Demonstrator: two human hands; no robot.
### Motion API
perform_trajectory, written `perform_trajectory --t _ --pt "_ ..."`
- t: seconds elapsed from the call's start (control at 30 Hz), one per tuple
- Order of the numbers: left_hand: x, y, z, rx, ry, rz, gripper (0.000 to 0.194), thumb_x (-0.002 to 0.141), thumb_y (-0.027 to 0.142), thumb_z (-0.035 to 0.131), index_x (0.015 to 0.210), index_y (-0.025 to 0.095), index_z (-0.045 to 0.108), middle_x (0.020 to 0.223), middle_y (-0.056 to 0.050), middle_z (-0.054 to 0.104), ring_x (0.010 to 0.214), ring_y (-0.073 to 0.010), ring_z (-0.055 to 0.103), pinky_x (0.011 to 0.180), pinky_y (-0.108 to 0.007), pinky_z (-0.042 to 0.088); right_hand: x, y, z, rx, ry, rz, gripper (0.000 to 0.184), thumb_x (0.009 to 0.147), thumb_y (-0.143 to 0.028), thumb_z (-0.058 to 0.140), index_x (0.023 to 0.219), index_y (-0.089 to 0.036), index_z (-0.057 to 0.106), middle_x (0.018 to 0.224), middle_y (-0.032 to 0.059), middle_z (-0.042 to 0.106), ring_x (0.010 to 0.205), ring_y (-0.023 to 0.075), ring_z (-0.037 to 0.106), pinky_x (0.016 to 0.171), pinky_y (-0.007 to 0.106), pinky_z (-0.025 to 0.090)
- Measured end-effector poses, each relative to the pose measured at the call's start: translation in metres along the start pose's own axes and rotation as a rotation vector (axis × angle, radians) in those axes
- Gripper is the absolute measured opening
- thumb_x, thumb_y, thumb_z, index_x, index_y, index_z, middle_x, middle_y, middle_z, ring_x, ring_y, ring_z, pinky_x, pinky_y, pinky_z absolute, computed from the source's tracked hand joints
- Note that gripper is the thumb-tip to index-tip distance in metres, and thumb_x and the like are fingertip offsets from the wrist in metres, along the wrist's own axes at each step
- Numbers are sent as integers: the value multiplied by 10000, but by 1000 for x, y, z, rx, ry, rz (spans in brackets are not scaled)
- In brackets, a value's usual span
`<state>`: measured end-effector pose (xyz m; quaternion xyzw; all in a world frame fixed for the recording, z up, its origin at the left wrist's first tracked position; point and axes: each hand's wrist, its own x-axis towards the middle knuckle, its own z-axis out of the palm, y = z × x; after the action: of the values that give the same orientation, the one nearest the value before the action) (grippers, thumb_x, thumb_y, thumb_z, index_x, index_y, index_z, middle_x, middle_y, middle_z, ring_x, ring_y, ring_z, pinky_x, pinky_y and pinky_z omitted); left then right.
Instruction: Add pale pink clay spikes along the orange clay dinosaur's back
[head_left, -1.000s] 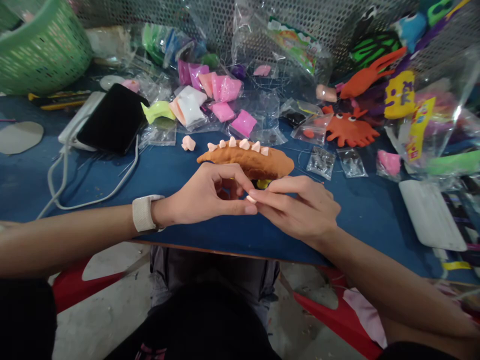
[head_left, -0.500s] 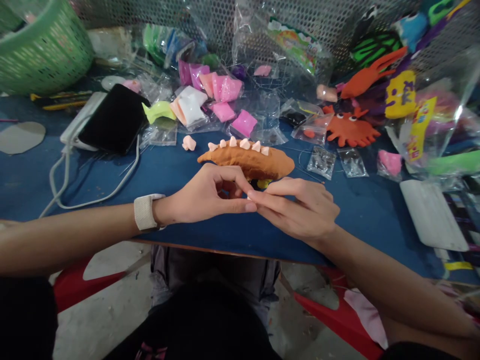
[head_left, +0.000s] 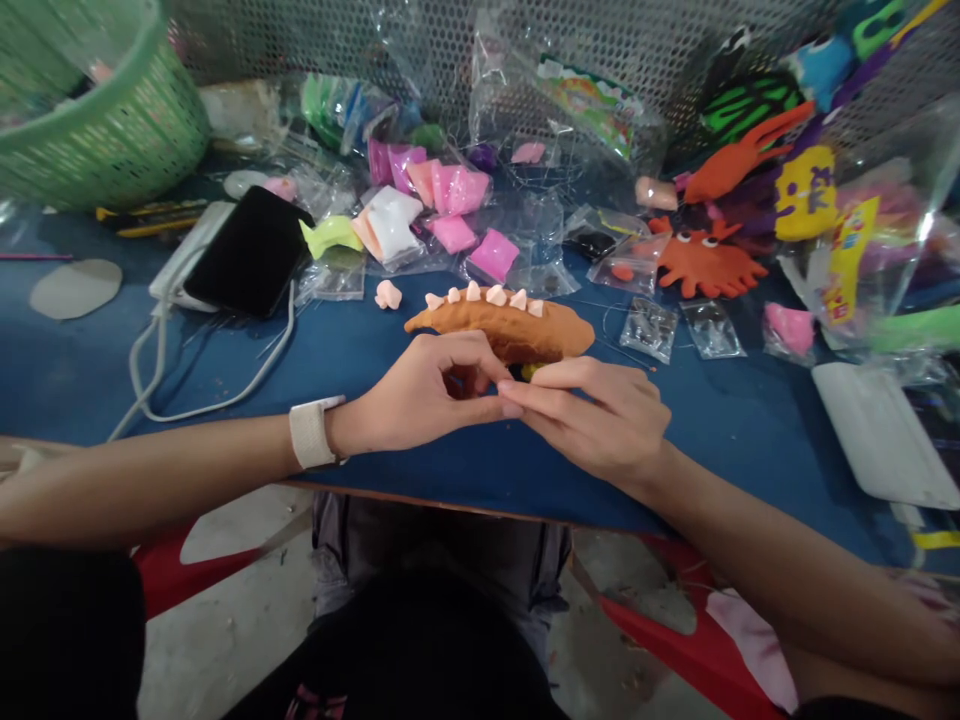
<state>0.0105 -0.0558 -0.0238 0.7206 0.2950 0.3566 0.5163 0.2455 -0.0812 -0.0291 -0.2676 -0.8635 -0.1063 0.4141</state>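
Note:
My left hand (head_left: 431, 390) and my right hand (head_left: 600, 410) meet fingertip to fingertip just above the blue table. Both are closed in a pinch on a small piece of pale pink clay, which the fingers now cover. Right behind them lies a long brown clay body (head_left: 502, 328) with tapered ends, and a row of pale pink clay spikes (head_left: 496, 294) stands along its top. Something yellow and black shows below the body, mostly hidden by my hands. To the left of the body sits a loose lump of pale pink clay (head_left: 388, 294).
A phone (head_left: 247, 250) with a white cable (head_left: 217, 412) and a green basket (head_left: 112, 135) are on the left. Bagged clay packets (head_left: 450, 190) line the back. An orange clay crab (head_left: 709, 260) and a white flat device (head_left: 881, 435) are at right.
The pale pink clay piece showed between the fingertips earlier and is now covered by them. My hands keep the same pinch. The whole view has shifted slightly.

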Motion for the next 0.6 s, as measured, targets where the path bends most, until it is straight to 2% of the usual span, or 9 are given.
perform_trajectory --t 0.17,0.3,0.4,0.47,0.6 --pt "1 -1 -5 -58 -75 27 276 983 431 820 950 157 810 840 -11 659 693 -81 541 599 -222 418 2 2 -1 -57 14 7 174 1019 -177 800 1146 -295 819 888 -50 797 707 74 732 652 207 565" --pt "1 -2 -5 -69 -62 -13 307 935 422 863 1064 147 819 833 7 642 662 -73 524 601 -230 422 3 0 -4 -79 10 -3 193 1007 -127 796 1132 -273 801 866 -51 792 696 75 734 666 211 564" --pt "1 -2 -4 -102 -36 -65 380 881 463 915 1009 127 795 769 30 615 637 -67 497 588 -229 395 6 0 -5 -75 -17 -27 148 1036 -130 763 1119 -250 785 843 -43 786 681 76 728 664 212 554" --pt "2 -4 -4 -143 -60 -68 376 908 481 891 970 125 786 758 19 635 654 -75 510 606 -237 392 7 0 -4 -94 -14 -40 129 1037 -129 763 1098 -242 779 842 -39 787 681 80 731 669 214 553" --pt "4 -9 -6 -272 -145 -88 403 947 523 848 1027 131 798 874 -31 712 703 -89 556 654 -261 421 8 1 -3 -124 19 -61 163 982 -94 820 1084 -216 781 857 -27 797 691 81 734 680 209 557"
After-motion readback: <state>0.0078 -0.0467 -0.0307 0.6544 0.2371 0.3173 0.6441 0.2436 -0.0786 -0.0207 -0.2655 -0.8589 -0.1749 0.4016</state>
